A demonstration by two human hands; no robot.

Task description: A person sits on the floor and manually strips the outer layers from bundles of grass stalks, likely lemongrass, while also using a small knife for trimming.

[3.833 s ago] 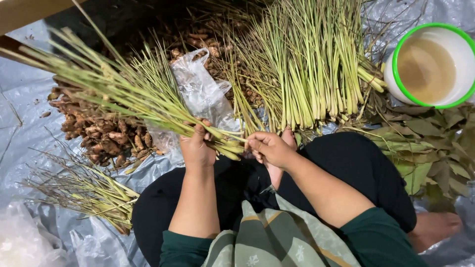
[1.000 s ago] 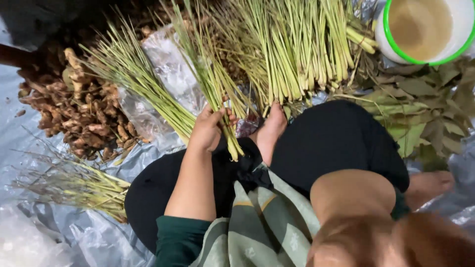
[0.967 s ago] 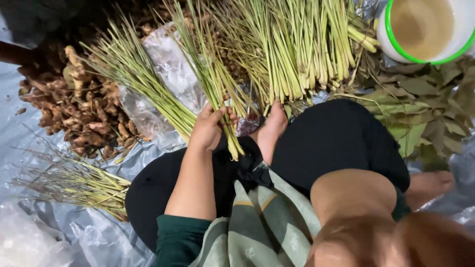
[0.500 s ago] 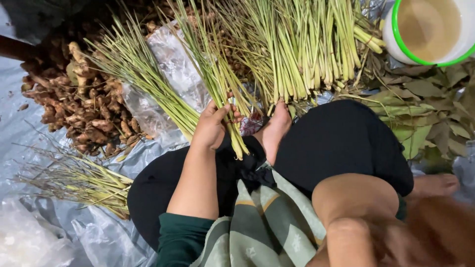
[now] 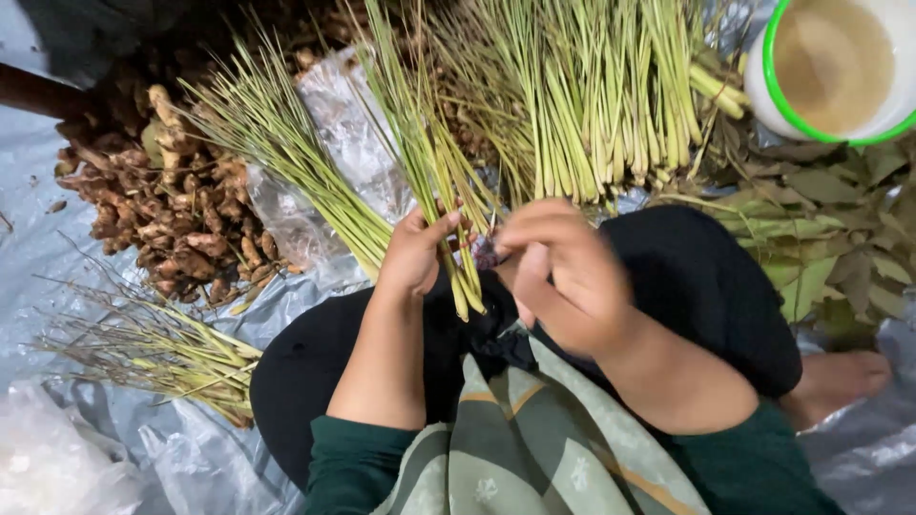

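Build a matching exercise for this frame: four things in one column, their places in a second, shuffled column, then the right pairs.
Things:
1. lemongrass bundle
2. ginger roots
3. white tub
4. dry leaves

Places:
A. top right corner
B. gripped in the left hand
C. heaped on the grey sheet at left
D. piled at right, below the tub

Pairs: 1-B, 2-C, 3-A, 4-D. The right hand is blurred, close beside the bundle's cut ends.
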